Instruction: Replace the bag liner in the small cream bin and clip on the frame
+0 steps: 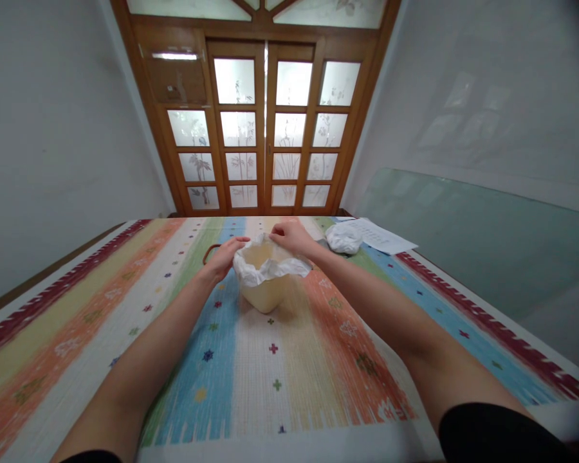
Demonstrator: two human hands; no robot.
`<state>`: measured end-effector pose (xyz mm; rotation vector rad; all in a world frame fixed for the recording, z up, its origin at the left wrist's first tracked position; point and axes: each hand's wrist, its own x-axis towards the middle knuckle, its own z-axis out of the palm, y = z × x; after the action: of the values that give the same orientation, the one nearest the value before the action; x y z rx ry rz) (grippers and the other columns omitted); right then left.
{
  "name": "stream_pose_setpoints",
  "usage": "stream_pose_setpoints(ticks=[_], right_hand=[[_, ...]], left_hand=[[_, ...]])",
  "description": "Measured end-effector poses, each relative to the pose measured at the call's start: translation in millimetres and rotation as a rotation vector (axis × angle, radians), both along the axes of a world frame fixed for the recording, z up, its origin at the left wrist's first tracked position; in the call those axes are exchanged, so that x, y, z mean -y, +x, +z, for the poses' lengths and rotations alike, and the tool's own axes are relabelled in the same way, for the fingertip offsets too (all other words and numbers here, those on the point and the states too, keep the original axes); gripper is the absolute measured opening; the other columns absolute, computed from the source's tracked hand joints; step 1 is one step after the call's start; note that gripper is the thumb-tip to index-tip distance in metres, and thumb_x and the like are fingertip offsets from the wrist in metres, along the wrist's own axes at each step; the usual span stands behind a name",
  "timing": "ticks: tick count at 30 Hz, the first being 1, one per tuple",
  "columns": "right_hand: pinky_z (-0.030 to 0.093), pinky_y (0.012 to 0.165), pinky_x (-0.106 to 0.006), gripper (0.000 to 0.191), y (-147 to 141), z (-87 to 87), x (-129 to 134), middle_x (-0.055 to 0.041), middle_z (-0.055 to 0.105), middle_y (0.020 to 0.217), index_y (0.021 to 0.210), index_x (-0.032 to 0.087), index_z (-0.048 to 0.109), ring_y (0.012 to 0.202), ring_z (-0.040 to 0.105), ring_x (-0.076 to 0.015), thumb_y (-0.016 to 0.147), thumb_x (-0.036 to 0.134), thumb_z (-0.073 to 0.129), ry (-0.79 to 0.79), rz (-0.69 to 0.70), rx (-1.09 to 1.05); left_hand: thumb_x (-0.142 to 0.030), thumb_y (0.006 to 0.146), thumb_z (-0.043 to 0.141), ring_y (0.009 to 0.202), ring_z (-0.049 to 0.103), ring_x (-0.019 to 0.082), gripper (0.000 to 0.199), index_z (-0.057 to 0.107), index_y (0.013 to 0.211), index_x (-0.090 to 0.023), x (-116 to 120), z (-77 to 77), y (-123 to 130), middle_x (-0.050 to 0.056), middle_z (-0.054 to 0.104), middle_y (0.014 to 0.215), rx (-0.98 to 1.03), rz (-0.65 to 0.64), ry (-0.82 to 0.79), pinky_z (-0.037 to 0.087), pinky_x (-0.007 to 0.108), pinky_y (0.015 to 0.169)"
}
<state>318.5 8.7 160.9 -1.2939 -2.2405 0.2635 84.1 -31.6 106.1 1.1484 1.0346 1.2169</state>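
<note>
A small cream-coloured bin [265, 296] stands upright on the tablecloth, with a thin white plastic bag [255, 273] lining it and folded out over its rim. My left hand [226, 256] is closed on the bag at the left side of the rim, thumb and fingers along the edge. At the far side of the rim, my right hand [292, 236] pinches the bag between thumb and fingers. Loose bag edge droops at the right front corner. Part of the bin's far side is hidden by the bag and my hands.
A striped, multicoloured tablecloth [174, 347] covers the table. Behind my left hand is a brown curved handle-like piece [209, 253]. To the right lie a crumpled white bundle [344, 238] and printed paper sheets [383, 236]. A glass panel [463, 238] leans along the right wall.
</note>
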Motion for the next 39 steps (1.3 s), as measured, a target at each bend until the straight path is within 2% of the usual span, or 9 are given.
stream_pose_setpoints(ticks=[4, 11, 16, 19, 23, 29, 32, 35, 39], right_hand=[[0.037, 0.068, -0.029, 0.020, -1.0, -9.0, -10.7, -0.0039, 0.071, 0.080, 0.080, 0.018, 0.071, 0.077, 0.060, -0.0174, 0.092, 0.031, 0.065, -0.051, -0.003, -0.114], [0.033, 0.052, -0.026, 0.028, 0.1, -40.7, -24.0, 0.0008, 0.061, 0.060, 0.067, 0.020, 0.066, 0.055, 0.048, -0.0123, 0.080, 0.043, 0.075, -0.559, -0.006, -0.455], [0.037, 0.052, -0.026, 0.026, -1.9, -50.3, -23.7, 0.0008, 0.062, 0.061, 0.070, 0.021, 0.065, 0.056, 0.050, -0.0132, 0.077, 0.043, 0.077, -0.739, 0.056, -0.614], [0.041, 0.059, -0.027, 0.024, 0.8, -48.0, -23.3, -0.0004, 0.067, 0.071, 0.077, 0.022, 0.067, 0.064, 0.056, -0.0153, 0.084, 0.044, 0.070, -0.613, 0.013, -0.599], [0.043, 0.066, -0.027, 0.026, 15.2, -47.3, -21.2, -0.0013, 0.070, 0.084, 0.091, 0.022, 0.067, 0.076, 0.059, -0.0167, 0.091, 0.047, 0.061, -0.354, -0.045, -0.594], [0.044, 0.066, -0.027, 0.037, 37.1, -62.7, 10.0, 0.0004, 0.067, 0.085, 0.109, 0.024, 0.064, 0.074, 0.059, -0.0167, 0.094, 0.057, 0.056, -0.206, -0.007, -0.703], [0.040, 0.061, -0.026, 0.040, 40.4, -69.9, 28.1, 0.0032, 0.060, 0.075, 0.116, 0.024, 0.065, 0.067, 0.054, -0.0160, 0.093, 0.055, 0.057, -0.179, 0.041, -0.677], [0.038, 0.060, -0.026, 0.037, 39.8, -73.9, 35.9, 0.0043, 0.054, 0.069, 0.114, 0.023, 0.068, 0.065, 0.050, -0.0158, 0.090, 0.050, 0.061, -0.157, 0.103, -0.699], [0.043, 0.064, -0.027, 0.029, 36.4, -76.5, 34.1, -0.0001, 0.064, 0.080, 0.096, 0.021, 0.069, 0.072, 0.056, -0.0167, 0.085, 0.046, 0.063, -0.227, 0.148, -0.799]], left_hand=[[-0.035, 0.073, 0.078, 0.057, 0.059, 0.012, 0.052, 0.066, 0.121, -0.018, -3.0, -5.3, -4.1, -0.001, 0.069, 0.075, -0.022, 0.018, 0.025, 0.041, 0.020, 0.052], [-0.035, 0.069, 0.080, 0.063, 0.061, 0.012, 0.053, 0.068, 0.117, -0.017, -6.4, -12.7, -8.6, 0.002, 0.073, 0.084, -0.076, -0.028, 0.009, 0.042, 0.020, 0.055], [-0.037, 0.070, 0.077, 0.064, 0.059, 0.011, 0.044, 0.073, 0.109, -0.015, -3.0, -10.2, -11.2, 0.003, 0.073, 0.085, -0.200, -0.045, 0.004, 0.042, 0.020, 0.057], [-0.037, 0.075, 0.071, 0.065, 0.058, 0.013, 0.039, 0.073, 0.108, -0.017, -4.1, -2.6, -15.2, 0.001, 0.069, 0.080, -0.291, 0.067, 0.065, 0.043, 0.021, 0.057], [-0.033, 0.084, 0.062, 0.091, 0.067, 0.020, 0.030, 0.073, 0.107, -0.018, -0.8, 22.4, -15.0, 0.006, 0.073, 0.102, -0.434, 0.201, 0.413, 0.057, 0.030, 0.077], [-0.042, 0.100, 0.059, 0.109, 0.069, 0.023, 0.033, 0.074, 0.122, -0.022, 36.5, 65.9, 13.6, 0.008, 0.076, 0.118, -0.835, -0.316, 0.730, 0.051, 0.038, 0.101], [-0.044, 0.099, 0.063, 0.095, 0.069, 0.021, 0.029, 0.076, 0.114, -0.023, 58.1, 69.0, 28.7, 0.006, 0.076, 0.102, -0.929, -0.401, 0.802, 0.050, 0.034, 0.091], [-0.041, 0.099, 0.063, 0.087, 0.064, 0.021, 0.024, 0.077, 0.096, -0.022, 73.7, 61.9, 35.2, 0.006, 0.072, 0.090, -0.938, -0.288, 0.860, 0.047, 0.032, 0.083], [-0.038, 0.101, 0.060, 0.086, 0.062, 0.021, 0.025, 0.075, 0.090, -0.022, 87.8, 55.3, 32.4, 0.008, 0.070, 0.089, -0.862, -0.256, 0.897, 0.045, 0.034, 0.081]])
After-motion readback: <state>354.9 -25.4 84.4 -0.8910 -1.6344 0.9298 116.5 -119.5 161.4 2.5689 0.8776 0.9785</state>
